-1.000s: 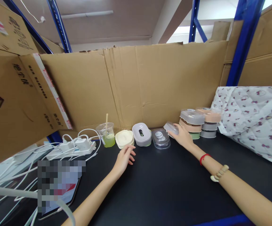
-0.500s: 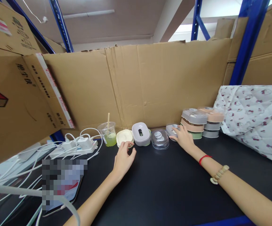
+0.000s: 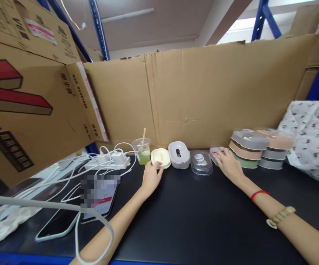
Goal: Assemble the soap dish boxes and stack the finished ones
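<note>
My left hand [image 3: 151, 179] reaches to the front edge of a stack of cream, rounded-square plastic pieces [image 3: 160, 154]. Its fingers are curved and apart from the thumb, with the fingertips at the rim. My right hand [image 3: 229, 165] lies with spread fingers over a small lilac-grey piece with a round label [image 3: 214, 151], partly hidden under the fingers. Between the hands stand a lilac box with an oval slot in its top [image 3: 179, 156] and a stack of clear lids [image 3: 201, 165] bearing a round label.
Stacked grey, peach and green containers [image 3: 247, 149] stand right of my right hand, beside a patterned quilted bag [image 3: 314, 136]. At left are a cup of green drink [image 3: 144, 157], a power strip [image 3: 107, 165], tangled white cables and phones [image 3: 60, 222]. Cardboard [image 3: 192, 88] walls the back.
The view has swung left, so everything sits further right in the picture. Both hands stay by the same pieces, with little visible movement on the table.
</note>
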Action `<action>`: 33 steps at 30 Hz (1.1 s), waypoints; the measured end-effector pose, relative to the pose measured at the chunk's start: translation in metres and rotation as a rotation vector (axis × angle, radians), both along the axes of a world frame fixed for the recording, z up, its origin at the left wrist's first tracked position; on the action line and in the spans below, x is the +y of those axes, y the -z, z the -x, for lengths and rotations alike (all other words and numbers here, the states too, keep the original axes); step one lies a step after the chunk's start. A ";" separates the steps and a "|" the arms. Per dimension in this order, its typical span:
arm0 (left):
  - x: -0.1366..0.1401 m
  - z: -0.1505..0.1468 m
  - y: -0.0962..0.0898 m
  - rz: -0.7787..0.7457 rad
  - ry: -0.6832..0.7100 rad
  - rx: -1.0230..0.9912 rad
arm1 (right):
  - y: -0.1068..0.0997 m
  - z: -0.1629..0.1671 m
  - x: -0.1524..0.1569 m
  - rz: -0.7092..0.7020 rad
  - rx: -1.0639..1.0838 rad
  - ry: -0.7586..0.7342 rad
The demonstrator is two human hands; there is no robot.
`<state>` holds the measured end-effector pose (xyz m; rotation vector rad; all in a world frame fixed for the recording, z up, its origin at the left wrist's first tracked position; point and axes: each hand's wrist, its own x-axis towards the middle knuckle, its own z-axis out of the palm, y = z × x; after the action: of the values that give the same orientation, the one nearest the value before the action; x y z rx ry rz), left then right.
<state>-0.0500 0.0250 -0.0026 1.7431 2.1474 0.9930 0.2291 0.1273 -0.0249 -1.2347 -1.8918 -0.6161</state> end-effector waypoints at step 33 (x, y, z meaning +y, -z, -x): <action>-0.008 -0.020 -0.011 0.177 -0.085 -1.495 | -0.013 0.067 -0.052 -0.356 -0.191 -0.501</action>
<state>-0.0298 0.0172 0.0080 0.3841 1.1843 1.3690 0.1623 0.0757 -0.0116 -0.4633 -2.0321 -0.7679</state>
